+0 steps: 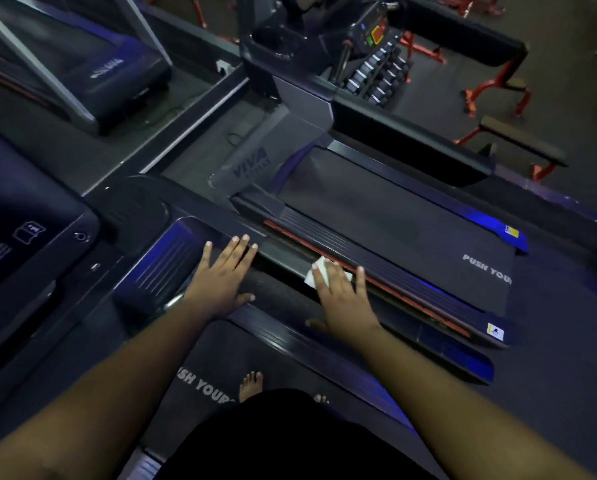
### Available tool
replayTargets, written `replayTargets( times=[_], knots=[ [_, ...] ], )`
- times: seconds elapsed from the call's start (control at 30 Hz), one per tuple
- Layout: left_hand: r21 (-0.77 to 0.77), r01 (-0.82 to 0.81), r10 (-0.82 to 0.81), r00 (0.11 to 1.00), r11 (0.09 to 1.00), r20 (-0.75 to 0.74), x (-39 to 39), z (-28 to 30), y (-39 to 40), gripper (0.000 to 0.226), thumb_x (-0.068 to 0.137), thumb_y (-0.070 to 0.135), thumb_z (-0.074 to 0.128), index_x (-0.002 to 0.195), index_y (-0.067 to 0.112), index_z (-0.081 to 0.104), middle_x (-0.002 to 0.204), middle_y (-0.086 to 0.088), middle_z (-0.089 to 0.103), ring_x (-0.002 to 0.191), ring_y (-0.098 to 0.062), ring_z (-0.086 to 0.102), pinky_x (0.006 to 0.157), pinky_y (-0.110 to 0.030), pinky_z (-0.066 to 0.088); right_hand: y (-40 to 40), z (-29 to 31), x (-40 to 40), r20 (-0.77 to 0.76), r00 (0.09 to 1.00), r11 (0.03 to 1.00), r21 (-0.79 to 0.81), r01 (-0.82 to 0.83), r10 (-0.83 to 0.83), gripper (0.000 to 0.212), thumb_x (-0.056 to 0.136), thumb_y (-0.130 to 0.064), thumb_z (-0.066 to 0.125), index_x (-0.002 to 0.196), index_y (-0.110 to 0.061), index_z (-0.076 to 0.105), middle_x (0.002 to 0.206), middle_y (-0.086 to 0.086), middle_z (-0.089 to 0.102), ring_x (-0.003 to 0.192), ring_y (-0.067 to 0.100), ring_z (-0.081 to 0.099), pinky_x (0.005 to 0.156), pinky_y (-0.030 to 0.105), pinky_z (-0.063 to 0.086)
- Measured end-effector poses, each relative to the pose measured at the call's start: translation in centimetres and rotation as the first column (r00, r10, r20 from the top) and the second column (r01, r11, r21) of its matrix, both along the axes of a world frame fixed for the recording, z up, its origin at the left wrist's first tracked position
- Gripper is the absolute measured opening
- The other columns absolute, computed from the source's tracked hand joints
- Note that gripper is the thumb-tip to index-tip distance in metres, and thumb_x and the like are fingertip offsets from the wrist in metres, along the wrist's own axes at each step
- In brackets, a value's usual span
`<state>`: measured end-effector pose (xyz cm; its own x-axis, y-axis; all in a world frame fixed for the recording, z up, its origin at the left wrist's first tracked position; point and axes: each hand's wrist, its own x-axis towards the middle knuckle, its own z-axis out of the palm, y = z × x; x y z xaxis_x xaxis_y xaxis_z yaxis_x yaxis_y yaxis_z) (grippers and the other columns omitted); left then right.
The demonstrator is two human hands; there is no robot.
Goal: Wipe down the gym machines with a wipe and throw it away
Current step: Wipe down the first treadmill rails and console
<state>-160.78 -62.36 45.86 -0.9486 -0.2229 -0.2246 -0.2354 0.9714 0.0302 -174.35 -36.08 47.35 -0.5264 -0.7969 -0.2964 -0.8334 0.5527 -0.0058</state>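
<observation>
the biggest risk is losing the wipe (316,271): it sits under your right hand (338,292) on the handrail (283,256) of the treadmill, held only by flat pressure, so a fast stroke could let it bunch up or slip off the rail and drop onto the neighbouring treadmill (394,220) below. you are also leaning forward with bare feet on the belt (200,358), so if your bracing hand slides you could tip toward the console (20,216). your right hand lies palm down, fingers straight and spread, pressing the wipe rather than gripping it; only a white corner shows past the fingertips. your left hand (220,275) rests flat beside it on the rail end, fingers straight and open, holding nothing, both arms stretched well forward.
</observation>
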Motion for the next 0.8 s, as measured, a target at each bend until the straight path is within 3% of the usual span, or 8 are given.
replayTargets(
  times=[0.13, 0.23, 0.3, 0.4, 0.43, 0.57, 0.7, 0.8],
  knots=[
    [0.054, -0.058, 0.057, 0.998, 0.997, 0.028, 1.1, 0.2, -1.6, 0.117, 0.090, 0.070, 0.056, 0.156, 0.022, -0.028, 0.167, 0.004, -0.028, 0.156, -0.015, -0.020, 0.124, -0.062, -0.007, -7.5, 0.5, 0.9, 0.004, 0.993, 0.993, 0.003, -0.116, 0.116, 0.119, 0.087, -0.068, 0.061, 0.160, -0.018, -0.018, 0.169, 0.012, -0.018, 0.156, 0.031, -0.013, 0.121, 0.067, -0.002],
    [0.086, -0.046, 0.044, 0.999, 0.995, 0.030, 1.0, 0.3, -1.3, 0.121, 0.088, 0.069, 0.059, 0.158, 0.019, -0.026, 0.167, 0.003, -0.028, 0.156, -0.016, -0.021, 0.125, -0.061, -0.004, -6.8, 0.4, 0.5, 0.054, 0.996, 0.997, -0.006, -0.074, 0.074, 0.109, 0.092, -0.065, 0.057, 0.161, -0.021, -0.015, 0.169, 0.004, -0.019, 0.156, 0.023, -0.017, 0.123, 0.062, -0.003],
    [0.083, -0.039, 0.035, 0.998, 0.996, 0.047, 0.8, 0.6, -1.1, 0.121, 0.089, 0.064, 0.062, 0.159, 0.017, -0.025, 0.167, 0.001, -0.030, 0.156, -0.017, -0.022, 0.124, -0.064, -0.001, -3.6, -0.1, 0.5, 0.043, 0.998, 0.998, -0.052, -0.038, 0.041, 0.102, 0.093, -0.062, 0.056, 0.162, -0.021, -0.007, 0.171, 0.004, -0.008, 0.157, 0.021, -0.007, 0.124, 0.062, 0.005],
    [0.052, -0.017, 0.015, 0.998, 0.998, 0.053, 0.8, 0.8, -1.2, 0.119, 0.092, 0.054, 0.063, 0.158, 0.014, -0.028, 0.166, -0.003, -0.032, 0.156, -0.022, -0.022, 0.122, -0.068, 0.003, 0.5, -0.9, 0.7, -0.074, 0.997, 0.996, -0.082, -0.035, 0.029, 0.096, 0.090, -0.054, 0.067, 0.162, -0.015, 0.017, 0.168, 0.012, 0.018, 0.155, 0.029, 0.022, 0.118, 0.064, 0.025],
    [0.051, -0.015, 0.012, 0.999, 0.999, 0.053, 1.0, 0.6, -1.5, 0.121, 0.091, 0.054, 0.064, 0.157, 0.013, -0.028, 0.166, -0.005, -0.032, 0.156, -0.023, -0.021, 0.122, -0.068, 0.004, -0.1, -1.1, 0.5, -0.087, 0.995, 0.997, -0.050, -0.052, 0.048, 0.097, 0.090, -0.056, 0.066, 0.162, -0.015, 0.016, 0.168, 0.013, 0.018, 0.154, 0.030, 0.022, 0.119, 0.065, 0.023],
    [0.046, 0.000, -0.002, 0.999, 0.999, 0.041, 0.9, 0.3, -1.6, 0.126, 0.088, 0.053, 0.069, 0.157, 0.012, -0.028, 0.167, -0.006, -0.031, 0.157, -0.024, -0.019, 0.122, -0.068, 0.008, -7.0, -0.4, -0.3, 0.000, 0.995, 0.995, 0.012, -0.103, 0.103, 0.106, 0.093, -0.066, 0.052, 0.161, -0.020, -0.015, 0.170, 0.012, -0.009, 0.157, 0.029, -0.006, 0.123, 0.064, 0.003],
    [0.051, -0.014, 0.012, 0.999, 0.999, 0.039, 0.9, 0.2, -1.8, 0.128, 0.086, 0.049, 0.073, 0.158, 0.014, -0.027, 0.168, -0.005, -0.029, 0.157, -0.023, -0.018, 0.123, -0.067, 0.007, -13.4, 0.6, -0.6, 0.075, 0.976, 0.979, 0.016, -0.204, 0.203, 0.113, 0.091, -0.063, 0.059, 0.159, -0.022, -0.021, 0.168, 0.008, -0.021, 0.156, 0.027, -0.016, 0.125, 0.058, 0.001],
    [0.065, -0.026, 0.024, 0.999, 0.998, 0.032, 1.0, -0.1, -1.9, 0.127, 0.086, 0.043, 0.075, 0.158, 0.014, -0.026, 0.167, -0.004, -0.030, 0.157, -0.022, -0.019, 0.123, -0.066, 0.006, -11.6, 0.6, -1.2, 0.106, 0.970, 0.975, 0.027, -0.222, 0.218, 0.110, 0.093, -0.061, 0.058, 0.158, -0.026, -0.023, 0.167, 0.002, -0.026, 0.155, 0.022, -0.021, 0.126, 0.055, 0.002]
  ],
)
